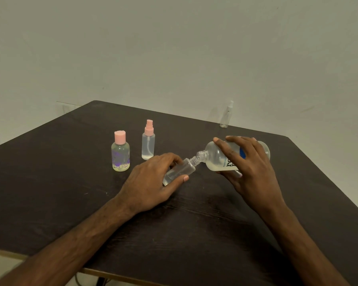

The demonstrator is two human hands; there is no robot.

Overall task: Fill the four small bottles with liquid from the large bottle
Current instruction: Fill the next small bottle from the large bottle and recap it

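My right hand (249, 168) grips the large clear bottle (215, 156), tipped on its side with its open neck pointing left. Its mouth meets the open neck of a small clear bottle (184, 169), which my left hand (153, 182) holds tilted toward it just above the table. Some liquid lies in the lower side of the large bottle. To the left stand a round small bottle with a pink flip cap and purple print (120, 154) and a slim spray bottle with a pink pump (148, 141). A clear spray bottle (226, 115) stands at the table's far edge.
The dark wooden table (194, 223) fills the lower view, its near edge at the bottom left and its right edge running down the right side. A plain pale wall rises behind it.
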